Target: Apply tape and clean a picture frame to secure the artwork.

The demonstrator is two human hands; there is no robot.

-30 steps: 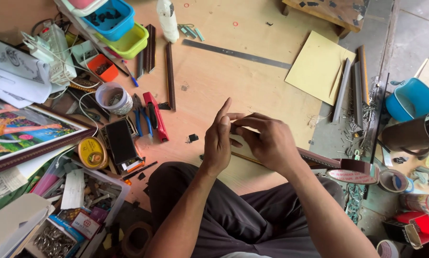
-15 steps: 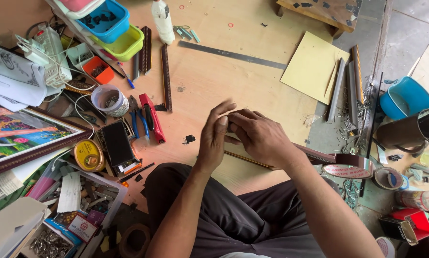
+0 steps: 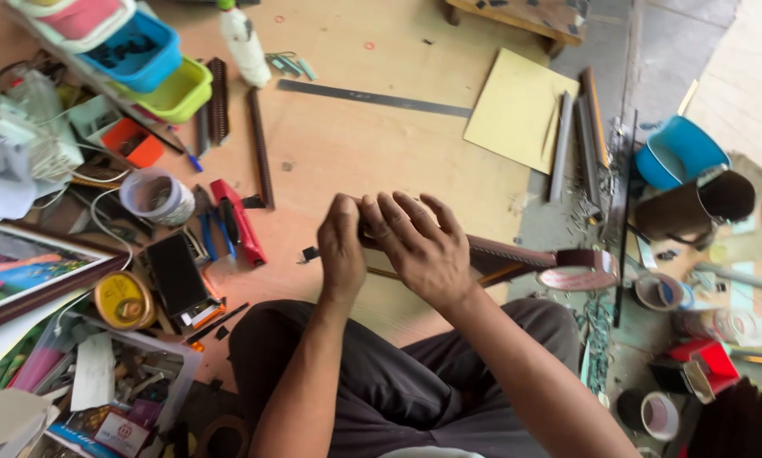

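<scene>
I sit on the floor with both hands meeting in front of my knees. My left hand (image 3: pixel 342 246) pinches the near end of a long dark brown moulding strip (image 3: pixel 508 253) that runs off to the right. Over the same end lies my right hand (image 3: pixel 419 246), fingers spread across the strip and pressing on it. A roll of brown tape (image 3: pixel 577 269) hangs at the strip's right part. The strip's end is hidden under my fingers.
Left of me lie red-handled cutters (image 3: pixel 240 220), a white cup (image 3: pixel 154 197), a yellow tin (image 3: pixel 122 299), coloured trays (image 3: pixel 139 56) and a framed picture (image 3: pixel 33 271). A steel ruler (image 3: pixel 372 98), yellow sheet (image 3: pixel 516 108) and blue tub (image 3: pixel 678 153) lie further off.
My left fingers, raised and spread a second ago, have closed down onto the strip's end. Both hands stayed together over it while the view shifted slightly.
</scene>
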